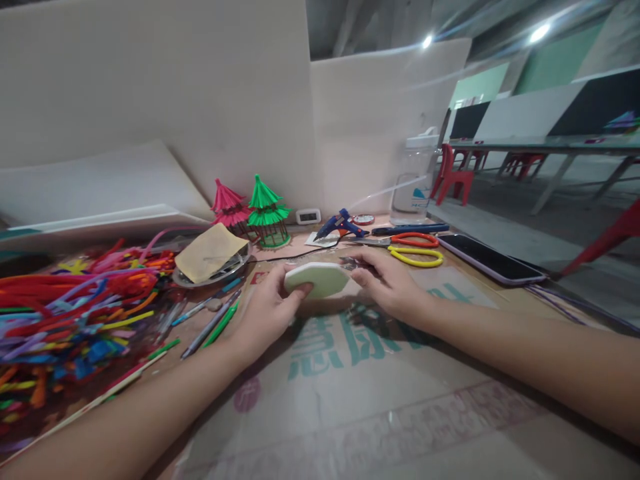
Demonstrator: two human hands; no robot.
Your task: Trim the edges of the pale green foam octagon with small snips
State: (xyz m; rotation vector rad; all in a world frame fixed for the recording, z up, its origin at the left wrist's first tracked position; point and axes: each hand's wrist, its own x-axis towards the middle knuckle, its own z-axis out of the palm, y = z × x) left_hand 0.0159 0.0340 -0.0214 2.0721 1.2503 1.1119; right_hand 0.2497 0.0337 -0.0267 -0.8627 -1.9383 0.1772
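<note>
A flat white foam piece with angled edges (317,279) is held just above a cardboard sheet with green print (360,373). My left hand (267,310) grips its left edge, fingers curled round it. My right hand (387,283) is at its right edge, fingers closed on the piece or on a small clear thing beside it; I cannot tell which.
A heap of coloured pipe cleaners (70,313) fills the left. Pens (210,323) lie beside it. Behind stand pink (230,208) and green (267,212) paper pagodas, a blue glue gun (340,225), scissors (415,248), a phone (490,259) and a clear jar (413,180).
</note>
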